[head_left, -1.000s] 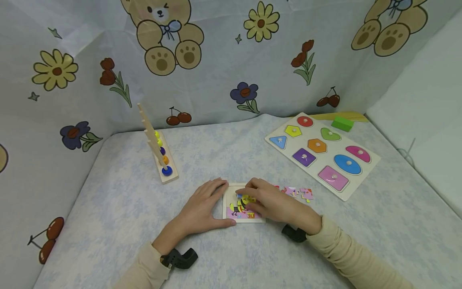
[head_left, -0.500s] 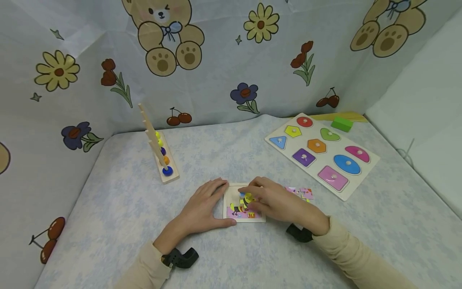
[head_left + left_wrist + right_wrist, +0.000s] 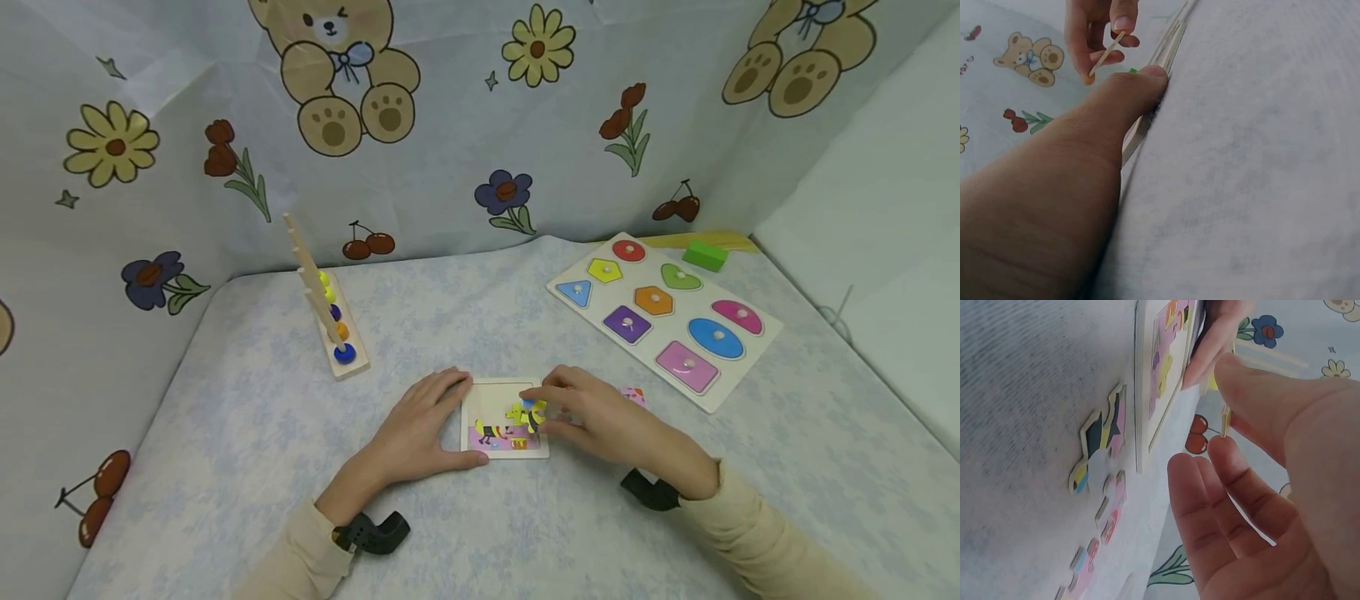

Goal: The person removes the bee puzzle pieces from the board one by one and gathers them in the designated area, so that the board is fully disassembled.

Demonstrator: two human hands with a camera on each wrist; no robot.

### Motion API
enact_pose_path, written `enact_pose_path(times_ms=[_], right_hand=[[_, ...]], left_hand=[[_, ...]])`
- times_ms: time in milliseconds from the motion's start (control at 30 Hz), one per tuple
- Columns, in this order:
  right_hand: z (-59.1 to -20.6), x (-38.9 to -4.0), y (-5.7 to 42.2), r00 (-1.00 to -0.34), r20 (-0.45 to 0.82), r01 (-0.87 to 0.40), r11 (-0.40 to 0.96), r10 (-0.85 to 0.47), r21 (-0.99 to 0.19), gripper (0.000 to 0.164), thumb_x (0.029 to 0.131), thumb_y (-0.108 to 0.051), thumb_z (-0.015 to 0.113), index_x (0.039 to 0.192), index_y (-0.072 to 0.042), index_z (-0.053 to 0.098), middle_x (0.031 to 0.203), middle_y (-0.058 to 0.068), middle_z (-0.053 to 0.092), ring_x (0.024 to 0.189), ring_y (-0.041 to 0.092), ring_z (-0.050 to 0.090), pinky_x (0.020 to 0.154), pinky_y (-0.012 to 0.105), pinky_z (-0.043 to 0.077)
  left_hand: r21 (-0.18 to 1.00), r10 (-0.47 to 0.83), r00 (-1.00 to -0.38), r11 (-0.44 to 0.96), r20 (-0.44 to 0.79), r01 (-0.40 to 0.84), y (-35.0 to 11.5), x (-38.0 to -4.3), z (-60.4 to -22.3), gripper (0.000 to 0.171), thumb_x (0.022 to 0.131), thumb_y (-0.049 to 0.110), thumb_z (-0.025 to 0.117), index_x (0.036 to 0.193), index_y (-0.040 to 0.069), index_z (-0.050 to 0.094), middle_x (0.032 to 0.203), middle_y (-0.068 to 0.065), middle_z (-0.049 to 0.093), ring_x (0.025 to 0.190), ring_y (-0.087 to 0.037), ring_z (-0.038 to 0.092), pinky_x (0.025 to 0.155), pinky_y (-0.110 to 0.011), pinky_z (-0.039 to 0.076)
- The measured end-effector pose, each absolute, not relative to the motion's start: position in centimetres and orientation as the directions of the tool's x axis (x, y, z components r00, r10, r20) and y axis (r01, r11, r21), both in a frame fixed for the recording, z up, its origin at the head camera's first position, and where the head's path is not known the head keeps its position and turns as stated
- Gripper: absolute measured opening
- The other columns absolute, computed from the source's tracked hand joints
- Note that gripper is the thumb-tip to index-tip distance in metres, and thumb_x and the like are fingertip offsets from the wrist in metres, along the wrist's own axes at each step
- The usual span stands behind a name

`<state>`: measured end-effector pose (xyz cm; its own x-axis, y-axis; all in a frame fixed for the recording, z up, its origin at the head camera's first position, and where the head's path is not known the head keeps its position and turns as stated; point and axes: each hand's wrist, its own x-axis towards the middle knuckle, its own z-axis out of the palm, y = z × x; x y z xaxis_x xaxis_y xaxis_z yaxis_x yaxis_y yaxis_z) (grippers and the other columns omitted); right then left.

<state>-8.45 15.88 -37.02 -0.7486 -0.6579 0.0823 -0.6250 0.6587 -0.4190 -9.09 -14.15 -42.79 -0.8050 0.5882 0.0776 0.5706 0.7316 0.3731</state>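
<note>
My left hand rests along the left side of a small wooden jigsaw tray, fingers at its far corner and thumb at its near edge. Pink and yellow bee pieces fill the tray's near part, and its upper left shows bare wood. Over the tray's right side, my right hand pinches a jigsaw piece between thumb and fingertips. In the left wrist view the pinched piece appears edge-on, tilted and raised. In the right wrist view, a loose black-and-yellow piece lies beside the tray.
More loose pink pieces lie right of the tray, mostly hidden by my right hand in the head view. A shape-knob board and green block stand back right. A wooden peg stand with beads stands left.
My right hand has shifted right with the pinched piece, uncovering more of the tray and hiding more of the loose pieces. My left hand has stayed on the tray.
</note>
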Motion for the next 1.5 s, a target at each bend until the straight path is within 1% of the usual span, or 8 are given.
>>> enact_pose_path(times_ms=[133,300,400,533,633,833,1067,1500], right_hand=[[-37.0,-8.2,16.6,-0.761,0.086,-0.621,0.684,-0.643,-0.383,0.042,0.093,-0.022,0.079,0.134,-0.019,0.070,0.114,0.000,0.063,0.098,0.012,0.056,0.083,0.029,0.057],[-37.0,-7.6,17.4,-0.799,0.070,-0.575,0.726,-0.597,-0.376,0.043,0.091,-0.022,0.081,0.133,-0.022,0.071,0.115,-0.001,0.063,0.100,0.012,0.058,0.084,0.030,0.059],[-37.2,-7.2,18.0,-0.816,0.066,-0.550,0.737,-0.574,-0.393,0.045,0.091,-0.020,0.081,0.134,-0.022,0.070,0.116,-0.001,0.064,0.103,0.013,0.060,0.085,0.031,0.059],[-37.6,-6.8,18.9,-0.828,0.075,-0.532,0.734,-0.556,-0.423,0.048,0.091,-0.016,0.081,0.137,-0.019,0.069,0.115,-0.001,0.063,0.100,0.013,0.059,0.082,0.029,0.059],[-37.9,-6.8,19.4,-0.829,0.094,-0.532,0.726,-0.551,-0.436,0.049,0.090,-0.015,0.081,0.137,-0.018,0.068,0.114,-0.002,0.063,0.098,0.013,0.059,0.082,0.028,0.059],[-38.2,-6.8,20.2,-0.824,0.108,-0.538,0.710,-0.556,-0.455,0.049,0.090,-0.013,0.080,0.138,-0.019,0.068,0.114,-0.003,0.062,0.102,0.014,0.059,0.085,0.030,0.059],[-38.4,-6.8,21.2,-0.821,0.098,-0.542,0.713,-0.563,-0.445,0.043,0.091,-0.014,0.080,0.132,-0.020,0.070,0.115,-0.003,0.063,0.104,0.015,0.060,0.086,0.033,0.059],[-38.3,-7.3,23.2,-0.825,0.060,-0.527,0.728,-0.562,-0.437,0.042,0.090,-0.015,0.081,0.130,-0.021,0.072,0.112,-0.006,0.064,0.099,0.011,0.059,0.080,0.027,0.057]], left_hand=[[0.376,0.586,-0.807,0.732,0.079,0.568,-14.2,-9.2,-42.8,0.109,0.082,0.074,0.071,0.162,0.011,0.034,0.164,-0.006,0.036,0.155,-0.026,0.028,0.127,-0.050,0.024],[0.383,0.582,-0.810,0.734,0.071,0.561,-14.2,-9.2,-42.8,0.110,0.081,0.075,0.071,0.163,0.012,0.033,0.165,-0.005,0.035,0.156,-0.026,0.027,0.128,-0.050,0.023],[0.389,0.581,-0.811,0.733,0.068,0.558,-14.2,-9.2,-42.8,0.110,0.081,0.075,0.071,0.163,0.012,0.033,0.165,-0.005,0.035,0.156,-0.026,0.026,0.128,-0.050,0.022],[0.388,0.581,-0.812,0.735,0.065,0.556,-14.2,-9.2,-42.9,0.111,0.081,0.076,0.071,0.163,0.012,0.033,0.165,-0.005,0.035,0.156,-0.025,0.026,0.128,-0.049,0.022],[0.384,0.580,-0.812,0.738,0.061,0.555,-14.1,-9.2,-43.0,0.111,0.081,0.076,0.070,0.163,0.012,0.032,0.165,-0.005,0.035,0.156,-0.025,0.026,0.128,-0.049,0.022],[0.388,0.580,-0.812,0.736,0.063,0.555,-14.1,-9.2,-43.0,0.111,0.081,0.076,0.071,0.163,0.012,0.033,0.165,-0.005,0.035,0.156,-0.026,0.027,0.127,-0.050,0.023],[0.387,0.576,-0.815,0.739,0.062,0.552,-14.1,-9.2,-43.0,0.110,0.081,0.076,0.071,0.163,0.012,0.033,0.165,-0.005,0.035,0.156,-0.026,0.027,0.128,-0.050,0.022],[0.379,0.587,-0.806,0.731,0.075,0.567,-14.2,-9.3,-43.1,0.111,0.081,0.076,0.071,0.163,0.012,0.033,0.165,-0.005,0.035,0.155,-0.025,0.028,0.128,-0.049,0.023]])
